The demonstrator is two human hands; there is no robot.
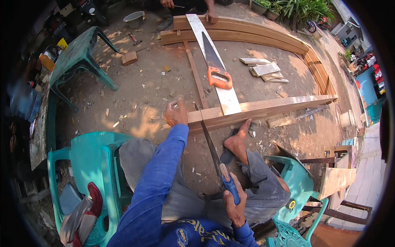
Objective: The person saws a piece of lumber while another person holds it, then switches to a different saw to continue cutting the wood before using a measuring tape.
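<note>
Dirt (pixel 144 84) underlay the beam (pixel 267 106) I seemingly sawed: right grip (pixel 235 201) clasped the blue-handled saw (pixel 213 152), left grip (pixel 177 113) unclear; steady strokes seemed needed.

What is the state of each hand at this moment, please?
Left hand: partly curled, at the left end of the long brown wooden beam; grip cannot be told.
Right hand: closed, holding the dark-bladed, blue-handled handsaw.

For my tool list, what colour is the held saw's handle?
Blue handle, tan toward the blade, seen in the head view.
</note>
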